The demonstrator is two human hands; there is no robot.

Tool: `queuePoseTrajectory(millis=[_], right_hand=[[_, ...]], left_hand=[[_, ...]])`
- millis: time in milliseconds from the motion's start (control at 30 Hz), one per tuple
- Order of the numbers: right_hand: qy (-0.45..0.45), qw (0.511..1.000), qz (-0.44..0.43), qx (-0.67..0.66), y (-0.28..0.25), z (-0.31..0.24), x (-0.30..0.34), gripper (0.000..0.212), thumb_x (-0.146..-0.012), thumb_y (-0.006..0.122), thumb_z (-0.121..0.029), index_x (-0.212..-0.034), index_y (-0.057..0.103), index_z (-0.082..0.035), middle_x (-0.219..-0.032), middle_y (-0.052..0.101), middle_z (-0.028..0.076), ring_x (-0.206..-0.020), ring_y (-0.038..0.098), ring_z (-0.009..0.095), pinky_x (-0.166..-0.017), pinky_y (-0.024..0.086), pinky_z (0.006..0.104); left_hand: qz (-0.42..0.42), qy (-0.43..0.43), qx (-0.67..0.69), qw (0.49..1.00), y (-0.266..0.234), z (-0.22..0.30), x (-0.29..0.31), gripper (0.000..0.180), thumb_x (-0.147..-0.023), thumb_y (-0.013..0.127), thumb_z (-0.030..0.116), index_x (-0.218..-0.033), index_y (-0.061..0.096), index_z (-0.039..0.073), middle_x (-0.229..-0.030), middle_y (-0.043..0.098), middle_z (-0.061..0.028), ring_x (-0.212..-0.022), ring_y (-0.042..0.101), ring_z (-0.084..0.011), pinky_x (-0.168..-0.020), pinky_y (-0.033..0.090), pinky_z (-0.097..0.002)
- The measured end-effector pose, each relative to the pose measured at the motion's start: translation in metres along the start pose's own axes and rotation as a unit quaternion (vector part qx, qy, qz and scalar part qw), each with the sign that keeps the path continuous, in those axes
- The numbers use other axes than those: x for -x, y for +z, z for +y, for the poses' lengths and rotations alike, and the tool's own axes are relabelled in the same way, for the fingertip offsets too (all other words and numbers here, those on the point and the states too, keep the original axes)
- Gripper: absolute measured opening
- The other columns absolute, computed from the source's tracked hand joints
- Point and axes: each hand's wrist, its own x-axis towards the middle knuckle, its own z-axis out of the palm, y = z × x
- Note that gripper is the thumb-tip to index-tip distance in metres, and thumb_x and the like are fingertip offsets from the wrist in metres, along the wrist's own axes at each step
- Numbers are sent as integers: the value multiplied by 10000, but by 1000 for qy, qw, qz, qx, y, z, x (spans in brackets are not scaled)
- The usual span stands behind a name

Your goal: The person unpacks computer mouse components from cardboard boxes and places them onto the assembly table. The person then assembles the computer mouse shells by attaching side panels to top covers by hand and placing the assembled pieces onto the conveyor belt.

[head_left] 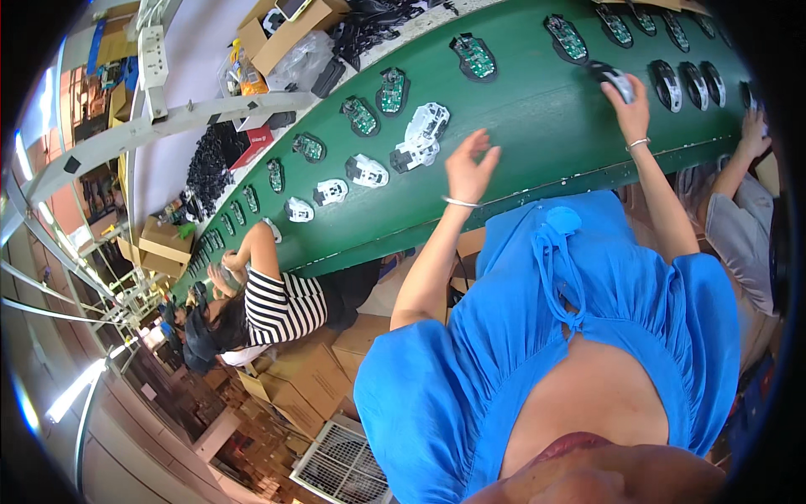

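Note:
My right hand (628,109) is closed around a black and grey computer mouse shell (611,79), held over the green belt (537,126). My left hand (472,171) hovers at the belt's near side, fingers apart, holding nothing. Closest to it is a cluster of white and grey mouse shells (422,134) lying together, with another white shell (368,170) to their left. Mouse bases with bare green circuit boards line the far side; one base (566,39) lies just beyond my right hand, another (474,57) farther left.
Finished-looking black mice (667,86) stand in a row to the right, near a co-worker's hand (754,133). A person in a striped top (290,309) works at the left. Cardboard boxes (306,382) and a metal-grilled unit (342,464) stand behind the belt's near edge.

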Motion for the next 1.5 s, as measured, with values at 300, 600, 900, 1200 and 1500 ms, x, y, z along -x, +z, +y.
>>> queuePoseTrajectory(millis=[300,600,900,1200,1500], right_hand=[[-164,940,93,284,20,9,1,658,-729,670,-503,-1196,526,-62,-1118,570,159,-1059,513,318,-913,362,441],[-304,933,-173,83,224,-127,-86,317,-808,558,-120,-1111,593,-204,-1109,551,23,-1094,494,226,-843,465,367],[-557,766,-176,268,288,-137,-166,152,-750,554,-142,-877,631,-112,-895,574,9,-964,526,185,-733,467,309],[-660,750,-37,-17,129,-210,-106,464,-571,699,13,-1015,678,-119,-826,562,10,-693,536,191,-557,481,277],[-619,774,-108,-73,38,-255,-26,229,-575,679,-14,-776,576,-48,-1008,625,87,-839,614,265,-725,522,345]], left_hand=[[159,47,-346,924,-57,-23,-35,830,-611,802,223,-1300,395,4,-1248,462,-217,-1155,436,-366,-985,355,-430],[131,111,-483,859,-53,-65,-51,668,-660,732,136,-1244,424,37,-1235,436,-210,-1149,419,-392,-987,328,-475],[207,29,-230,950,-81,-20,-51,715,-591,809,126,-1181,425,1,-1142,451,-226,-1065,454,-393,-895,392,-432],[66,-73,485,869,-76,33,-57,414,-898,532,349,-1189,459,65,-1076,597,-118,-925,605,-227,-776,506,-345],[-43,-52,631,773,-58,96,-46,543,-935,358,498,-1257,461,74,-1115,585,-145,-991,582,-293,-810,491,-412]])
